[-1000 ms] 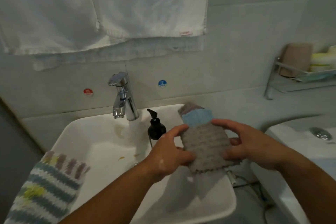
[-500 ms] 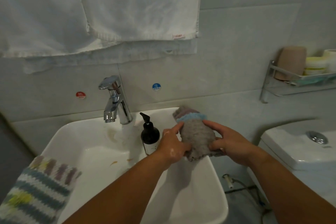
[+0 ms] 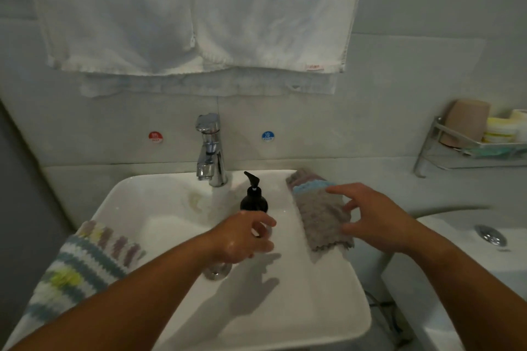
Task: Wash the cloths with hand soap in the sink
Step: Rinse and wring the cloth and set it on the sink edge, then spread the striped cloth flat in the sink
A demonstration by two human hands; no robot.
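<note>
Touching grey cloth (image 3: 319, 214), right hand (image 3: 379, 219) fingers (image 3: 339, 188) spread; left hand (image 3: 242, 236) loosely curled.

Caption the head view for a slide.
Right hand over grey cloth on sink rim; sudsy left hand in front of soap bottle.

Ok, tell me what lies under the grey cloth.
A blue cloth and a mauve cloth peek out at the far end of the grey cloth, all on the sink rim. Their remainder is covered.
</note>
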